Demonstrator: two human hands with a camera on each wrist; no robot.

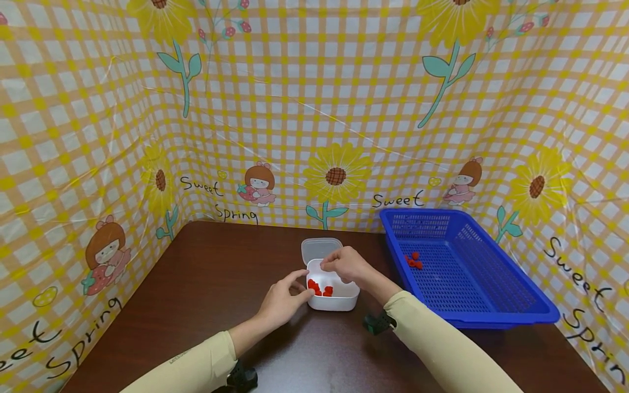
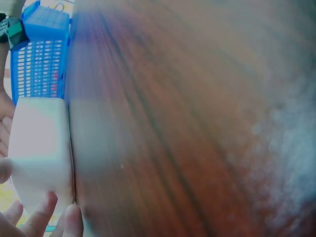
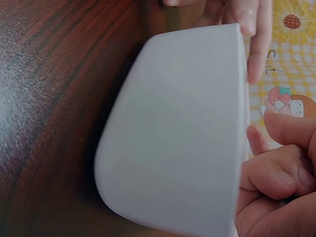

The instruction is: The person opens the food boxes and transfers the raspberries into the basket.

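Note:
A small white box [image 1: 332, 303] with its clear lid [image 1: 321, 250] folded back stands on the table, several small lumpy red pieces [image 1: 314, 286] inside at its left and front. My left hand [image 1: 286, 297] holds the box at its left side, thumb by the front corner and fingers along the rim. Over the box's right rim reaches my right hand [image 1: 348, 266], fingers curled and tips pointing into the box. Whether anything is between those fingertips is hidden. In the right wrist view, the box's side wall [image 3: 173, 133] fills the middle, beside the curled right-hand fingers [image 3: 276, 177].
To the right of the box stands a blue plastic basket [image 1: 472, 314] with slotted walls. Several red pieces [image 1: 413, 261] lie on its left part. Dark brown tabletop [image 1: 216, 273] extends to the left. A checked, patterned cloth [image 1: 295, 109] hangs around the back and sides.

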